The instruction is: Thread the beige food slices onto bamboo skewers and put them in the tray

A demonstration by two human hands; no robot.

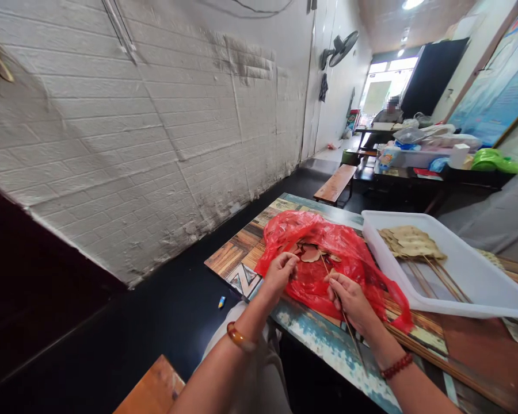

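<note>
My right hand [347,296] pinches a thin wooden skewer [353,330], which slants from over the red plastic bag down toward the table's front edge. A small tan piece [329,276] shows at its fingertips, seemingly on the skewer. My left hand [280,271] is closed at the bag's left side, fingertips together; what they hold, if anything, is hidden. Between the hands, the red plastic bag [354,241] lies spread open with several thin, flat tan slices [311,253] inside. To the right, a white plastic tray [483,282] holds a stack of skewered tan slices [410,241], sticks pointing toward me.
Loose wooden skewers [435,359] lie along the patterned table [237,247], right of the bag. A wooden bench [335,183] stands beyond. Farther back, a person [388,115] sits near a table loaded with bags and a green plastic item [492,160]. A white brick-patterned wall [155,126] runs along the left.
</note>
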